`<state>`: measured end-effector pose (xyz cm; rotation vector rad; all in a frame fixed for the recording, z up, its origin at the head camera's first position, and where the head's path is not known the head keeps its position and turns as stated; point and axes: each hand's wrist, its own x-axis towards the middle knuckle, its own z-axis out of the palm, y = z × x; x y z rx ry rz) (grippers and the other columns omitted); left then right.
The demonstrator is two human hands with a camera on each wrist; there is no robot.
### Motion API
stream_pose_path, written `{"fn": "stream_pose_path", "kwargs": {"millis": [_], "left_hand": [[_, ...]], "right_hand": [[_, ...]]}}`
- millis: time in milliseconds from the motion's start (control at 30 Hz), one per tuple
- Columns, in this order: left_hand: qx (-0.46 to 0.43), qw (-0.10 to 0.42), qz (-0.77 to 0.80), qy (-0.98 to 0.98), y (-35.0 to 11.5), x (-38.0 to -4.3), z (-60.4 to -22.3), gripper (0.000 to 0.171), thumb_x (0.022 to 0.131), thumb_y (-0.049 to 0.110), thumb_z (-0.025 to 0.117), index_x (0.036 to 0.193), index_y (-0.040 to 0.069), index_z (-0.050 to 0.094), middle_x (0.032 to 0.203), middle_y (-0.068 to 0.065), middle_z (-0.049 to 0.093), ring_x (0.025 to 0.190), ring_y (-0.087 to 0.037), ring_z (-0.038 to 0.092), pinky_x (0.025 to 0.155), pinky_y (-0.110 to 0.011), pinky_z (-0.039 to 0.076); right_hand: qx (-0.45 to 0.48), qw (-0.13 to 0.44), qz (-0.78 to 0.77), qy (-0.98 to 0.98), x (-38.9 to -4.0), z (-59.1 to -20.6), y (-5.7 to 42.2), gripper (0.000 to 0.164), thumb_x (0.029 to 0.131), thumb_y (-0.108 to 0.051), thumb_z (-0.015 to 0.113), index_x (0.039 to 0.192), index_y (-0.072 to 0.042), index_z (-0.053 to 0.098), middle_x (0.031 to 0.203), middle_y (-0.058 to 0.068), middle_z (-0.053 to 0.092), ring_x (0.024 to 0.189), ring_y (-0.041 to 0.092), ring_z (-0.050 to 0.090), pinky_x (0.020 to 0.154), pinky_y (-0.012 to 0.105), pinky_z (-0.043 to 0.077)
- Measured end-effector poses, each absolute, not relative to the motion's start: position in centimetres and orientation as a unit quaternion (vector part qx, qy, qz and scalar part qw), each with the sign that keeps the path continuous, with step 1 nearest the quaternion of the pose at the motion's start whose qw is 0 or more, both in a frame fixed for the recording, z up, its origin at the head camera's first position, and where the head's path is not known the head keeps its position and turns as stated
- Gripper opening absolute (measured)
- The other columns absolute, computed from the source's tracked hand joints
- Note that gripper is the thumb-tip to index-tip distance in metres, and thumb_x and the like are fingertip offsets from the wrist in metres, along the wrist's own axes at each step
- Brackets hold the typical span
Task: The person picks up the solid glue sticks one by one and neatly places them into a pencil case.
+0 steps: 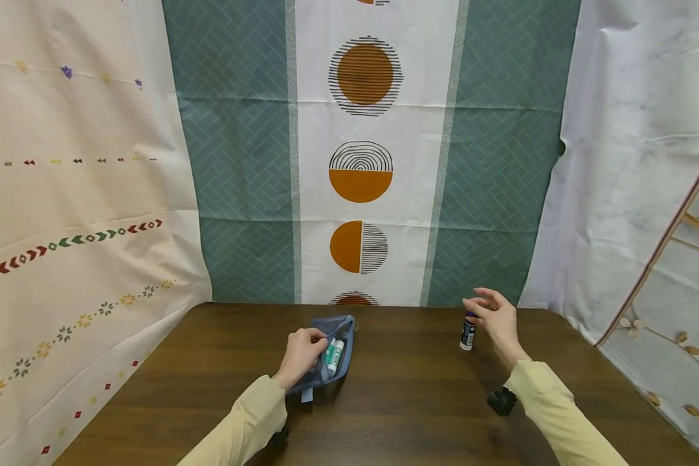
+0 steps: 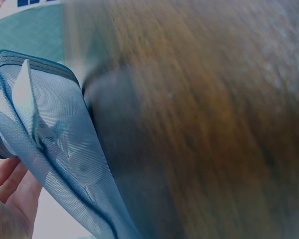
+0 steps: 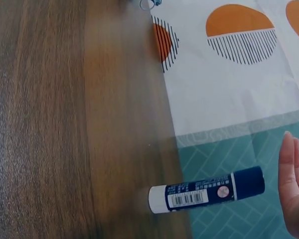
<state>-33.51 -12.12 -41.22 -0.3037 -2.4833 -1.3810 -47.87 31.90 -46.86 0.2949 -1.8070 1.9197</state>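
A blue mesh zip pouch (image 1: 327,324) lies unzipped on the table, left of centre, with white-and-green tubes (image 1: 336,356) inside it. My left hand (image 1: 299,355) pinches the pouch's near-left edge. In the left wrist view the fingers of that hand (image 2: 14,199) are partly behind the mesh wall (image 2: 79,124). Further right, a glue stick (image 1: 467,336) with a dark blue cap and white base stands upright on the table. Beside its cap is my right hand (image 1: 497,321), thumb and fingers apart. The right wrist view shows a gap between the hand (image 3: 294,184) and the glue stick (image 3: 202,191).
The brown wooden table (image 1: 408,388) ends at a green and white patterned curtain (image 1: 239,194) behind. A cream cloth (image 1: 81,259) hangs at the left, a marbled one (image 1: 635,194) at the right. A white tag (image 1: 307,395) sticks out from the pouch.
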Motion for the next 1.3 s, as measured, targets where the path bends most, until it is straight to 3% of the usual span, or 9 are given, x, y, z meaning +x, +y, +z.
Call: {"fn": "stream_pose_path", "kwargs": {"millis": [300,567,767,967,1300], "left_hand": [[-0.11,0.142,-0.477,-0.86,-12.3,-33.5,-41.2,0.016,0.085,0.005,0.055,0.091,-0.004,0.067,0.074,-0.005,0.059,0.048,-0.015,0.051,0.04,-0.028,0.044],[-0.108,0.142,-0.478,-0.86,-12.2,-33.4,-41.1,0.016,0.085,0.006,0.056,0.091,-0.003,0.067,0.073,-0.005,0.06,0.05,-0.017,0.052,0.041,-0.029,0.045],[-0.108,0.139,-0.483,-0.858,-12.3,-33.4,-41.2,0.016,0.085,0.006,0.056,0.091,-0.004,0.067,0.074,-0.005,0.06,0.053,-0.019,0.054,0.042,-0.03,0.045],[-0.106,0.143,-0.482,-0.858,-12.2,-33.4,-41.3,0.016,0.085,0.006,0.056,0.091,-0.004,0.067,0.073,-0.005,0.06,0.05,-0.019,0.054,0.04,-0.029,0.044],[-0.108,0.144,-0.483,-0.857,-12.3,-33.3,-41.2,0.016,0.085,0.006,0.056,0.092,-0.004,0.067,0.075,-0.005,0.06,0.051,-0.017,0.053,0.041,-0.029,0.045]], "right_hand": [[0.086,0.286,0.712,-0.636,-48.2,-46.6,32.6,0.057,0.07,-0.019,0.077,0.12,-0.004,0.055,0.098,0.017,0.059,0.086,0.038,0.056,0.06,0.035,0.05],[0.094,0.304,0.706,-0.633,-48.5,-47.3,33.6,0.052,0.072,-0.018,0.076,0.118,-0.004,0.057,0.099,0.016,0.059,0.084,0.031,0.057,0.065,0.031,0.049],[0.086,0.325,0.667,-0.664,-47.5,-47.1,33.4,0.051,0.072,-0.028,0.076,0.116,-0.009,0.059,0.102,0.01,0.061,0.087,0.02,0.058,0.067,0.023,0.047],[0.108,0.306,0.659,-0.678,-45.9,-46.5,33.0,0.061,0.071,-0.036,0.075,0.122,-0.009,0.055,0.114,0.01,0.056,0.1,0.019,0.053,0.075,0.019,0.043],[0.15,0.256,0.677,-0.674,-44.7,-46.6,32.8,0.066,0.073,-0.033,0.074,0.128,-0.007,0.049,0.125,0.024,0.044,0.107,0.027,0.05,0.077,0.019,0.043]]}}
